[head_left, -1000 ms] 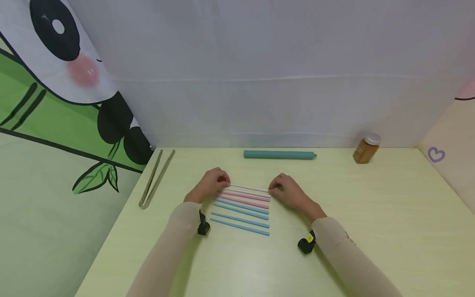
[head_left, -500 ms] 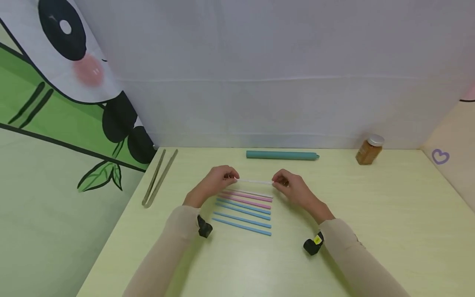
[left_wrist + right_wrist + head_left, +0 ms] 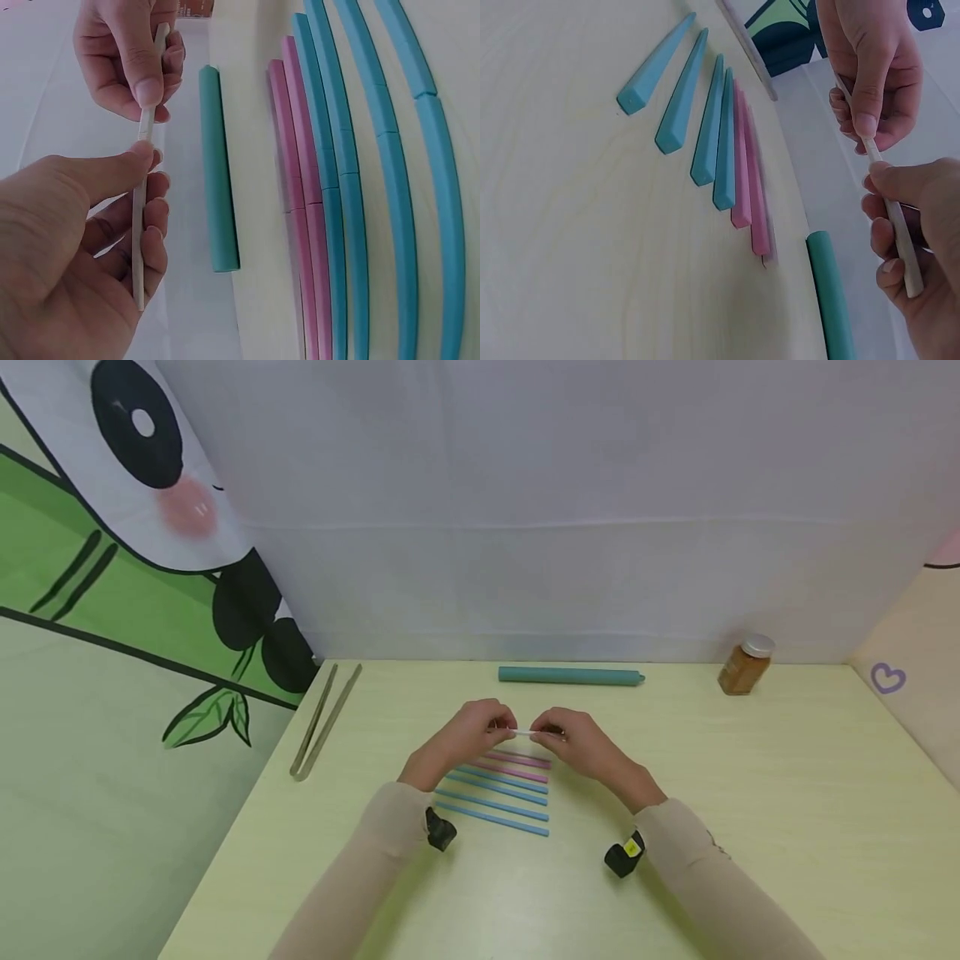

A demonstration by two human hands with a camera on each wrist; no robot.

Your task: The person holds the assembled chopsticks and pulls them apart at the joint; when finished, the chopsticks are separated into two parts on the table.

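A slim white chopstick [image 3: 522, 732] hangs above the far end of a row of chopsticks, held between both hands. My left hand [image 3: 476, 728] pinches it with thumb and fingertips near its middle; in the left wrist view its lower half [image 3: 138, 240] lies against the curled fingers. My right hand [image 3: 576, 742] pinches it just to the right, thumb on top. A fine seam line crosses the stick between the two thumbs. Below lie two pink chopsticks [image 3: 300, 187] and several blue chopsticks [image 3: 390, 157], each with a similar seam. A pale stick [image 3: 768, 217] edges the pink pair.
At the back of the table [image 3: 750, 827] lies a green cylinder [image 3: 570, 676]. Metal tongs [image 3: 325, 722] rest at the left edge. A brown jar with a silver lid [image 3: 746, 665] stands at the back right. A pale curtain [image 3: 525, 568] closes off the back.
The white chopstick has been lifted off the row. Both hands, first at its two ends, have moved inward along it and now grip it close together near the middle.
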